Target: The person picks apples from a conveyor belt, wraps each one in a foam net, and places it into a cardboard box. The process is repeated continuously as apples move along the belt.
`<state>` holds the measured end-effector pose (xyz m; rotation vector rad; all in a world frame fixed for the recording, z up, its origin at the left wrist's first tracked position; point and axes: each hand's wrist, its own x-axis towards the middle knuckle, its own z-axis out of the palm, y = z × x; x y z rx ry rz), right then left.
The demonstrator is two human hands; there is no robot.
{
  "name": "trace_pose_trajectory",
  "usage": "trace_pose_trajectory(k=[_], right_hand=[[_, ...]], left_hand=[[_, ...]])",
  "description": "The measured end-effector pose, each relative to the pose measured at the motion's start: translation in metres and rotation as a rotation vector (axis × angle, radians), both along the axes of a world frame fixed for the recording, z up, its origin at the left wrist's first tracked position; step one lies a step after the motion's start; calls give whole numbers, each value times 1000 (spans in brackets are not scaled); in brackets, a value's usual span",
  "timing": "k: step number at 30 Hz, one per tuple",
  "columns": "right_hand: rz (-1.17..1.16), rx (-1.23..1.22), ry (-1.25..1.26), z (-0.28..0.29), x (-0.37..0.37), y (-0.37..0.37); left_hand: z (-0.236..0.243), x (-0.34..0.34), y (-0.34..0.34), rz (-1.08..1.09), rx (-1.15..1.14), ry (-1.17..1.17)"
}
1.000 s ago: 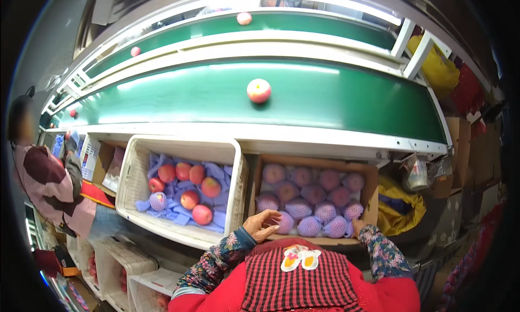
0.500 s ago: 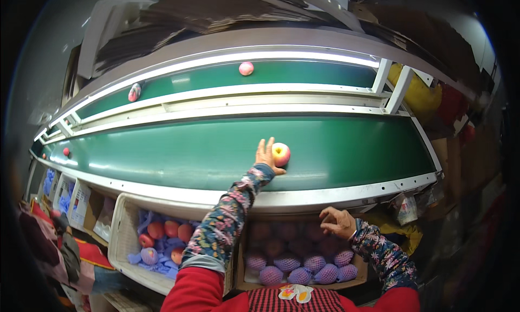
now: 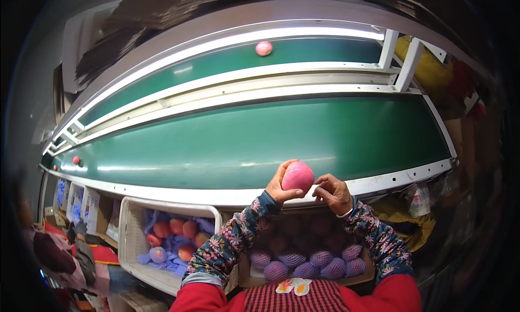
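My left hand (image 3: 283,186) is closed around a pink-red apple (image 3: 298,176), held above the near edge of the green conveyor belt (image 3: 216,141). Just right of the fruit is my right hand (image 3: 332,194), its fingers bent and apart, with nothing seen in them. Below my forearms sits a cardboard box of apples in purple foam nets (image 3: 306,270); its far part lies in shadow. To the left stands a white plastic crate (image 3: 127,233) with several bare apples (image 3: 176,226) and one netted apple (image 3: 157,254) on blue-purple wrapping.
A raised second belt (image 3: 222,56) behind a white metal rail carries one apple (image 3: 264,48). Another apple (image 3: 76,160) lies far left on the near belt. A co-worker's gloved hand (image 3: 80,229) shows at left. Stacked cardboard (image 3: 162,11) lines the back.
My left hand has taken the apple off the belt and brought it nearer to me. My right hand has moved up beside it. The view has shifted slightly.
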<state>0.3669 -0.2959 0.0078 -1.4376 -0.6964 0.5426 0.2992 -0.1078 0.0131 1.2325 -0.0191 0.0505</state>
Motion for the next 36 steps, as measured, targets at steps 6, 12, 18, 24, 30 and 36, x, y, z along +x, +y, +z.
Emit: trace_pose_trajectory(k=[6, 12, 18, 24, 30, 36], right_hand=[[-24, -168, -487, 41, -55, 33], [490, -193, -690, 79, -110, 69], [201, -52, -1286, 194, -70, 103], [-382, 192, -1312, 330, 0, 127], [-678, 20, -1624, 367, 86, 118], [-135, 86, -1280, 366, 106, 122]], left_hand=[[6, -71, 20, 106, 155, -171], [-1, -176, 55, 229, -307, -91], [-8, -280, 131, 419, -226, -146], [32, -300, 144, 630, 511, 40], [58, -292, 155, 651, 831, 99], [68, -284, 155, 647, 967, 199]])
